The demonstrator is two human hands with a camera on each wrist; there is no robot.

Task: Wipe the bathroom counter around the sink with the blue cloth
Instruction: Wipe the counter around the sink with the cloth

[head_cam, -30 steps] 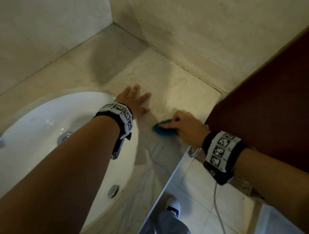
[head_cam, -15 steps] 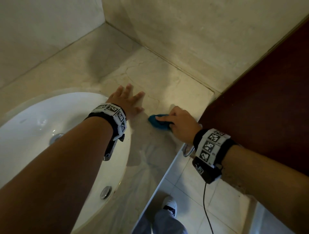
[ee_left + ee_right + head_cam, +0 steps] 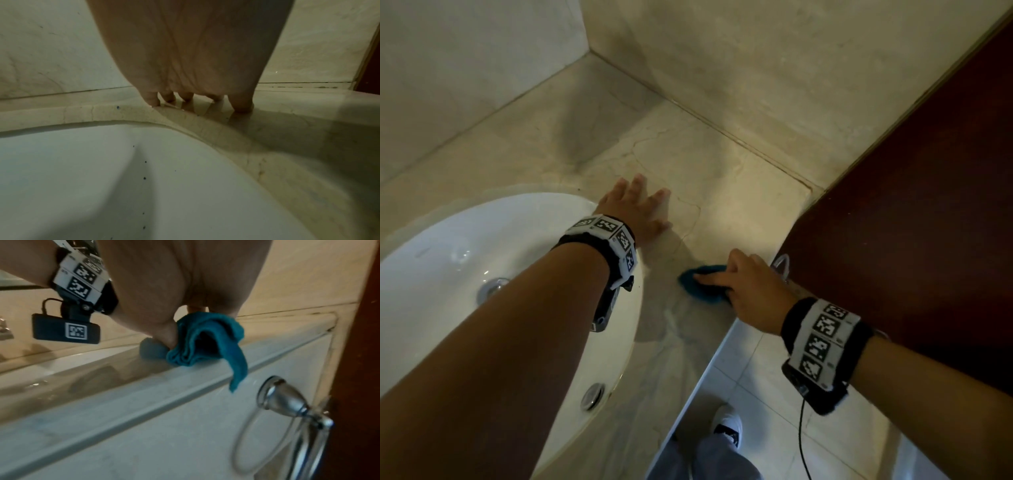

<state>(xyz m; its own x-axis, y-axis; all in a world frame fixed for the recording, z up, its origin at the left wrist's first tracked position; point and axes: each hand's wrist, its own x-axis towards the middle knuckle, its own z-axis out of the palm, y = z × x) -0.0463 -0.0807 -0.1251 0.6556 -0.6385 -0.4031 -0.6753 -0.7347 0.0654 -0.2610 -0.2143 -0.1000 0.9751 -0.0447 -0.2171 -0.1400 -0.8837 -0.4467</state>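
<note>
Currently the right hand [image 3: 751, 291] has its grip closed round the blue cloth [image 3: 702, 284], bunched into folds and pressed to the worktop [image 3: 722, 171] close to the front edge, to the right of the sink [image 3: 482, 257]. In the right wrist view the thumb pins the folds of the cloth [image 3: 197, 344] against the stone while one loose corner hangs over the worktop edge. Judgement: bunching gives a thick pad for pressure, and the low hand keeps it flat on the surface mid-stroke.

The left hand [image 3: 635, 209] lies flat, fingers spread and straight, holding nothing, on the worktop just past the sink rim. The left wrist view shows the fingertips [image 3: 241, 105] touching the stone beside the rim [image 3: 123, 113]. Judgement: it serves as a brace for leaning over, not as a working hand.

Surroundings: a tiled wall [image 3: 756, 68] meets the worktop at the back and right; a dark red-brown door [image 3: 911, 240] stands hard against the worktop's right end. A chrome towel ring [image 3: 287, 410] is mounted on the front face just below the cloth.

Obstructions, as judged: the door and wall limit strokes rightward; the hanging corner could catch the ring; the braced left hand covers a patch not yet reachable by the cloth.
</note>
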